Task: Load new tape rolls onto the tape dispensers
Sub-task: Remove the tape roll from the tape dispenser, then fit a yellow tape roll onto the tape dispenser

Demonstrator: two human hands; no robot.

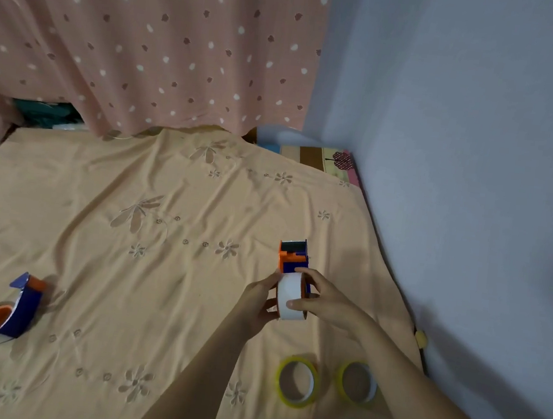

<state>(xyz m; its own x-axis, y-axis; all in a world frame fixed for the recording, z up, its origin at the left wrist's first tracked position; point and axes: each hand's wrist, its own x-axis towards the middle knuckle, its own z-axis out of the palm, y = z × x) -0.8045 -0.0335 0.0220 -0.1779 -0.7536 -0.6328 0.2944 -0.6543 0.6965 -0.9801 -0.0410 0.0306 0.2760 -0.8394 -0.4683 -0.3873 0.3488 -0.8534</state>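
Note:
A blue and orange tape dispenser (292, 254) is held over the right part of the cloth-covered table, with a white tape roll (289, 295) sitting at its near end. My left hand (259, 302) grips the left side of the roll and dispenser. On the right side my right hand (321, 299) pinches the roll, thumb and fingers around its rim. Two yellow-edged tape rolls (298, 381) (357, 383) lie flat near the front edge. A second blue and orange dispenser (14, 308) lies on its side at the far left, apart from both hands.
An orange embroidered cloth (147, 246) covers the table. A pink dotted curtain (149, 40) hangs behind it. The blue-grey wall (480, 163) runs close along the right edge. A striped box (322, 159) sits at the back right corner.

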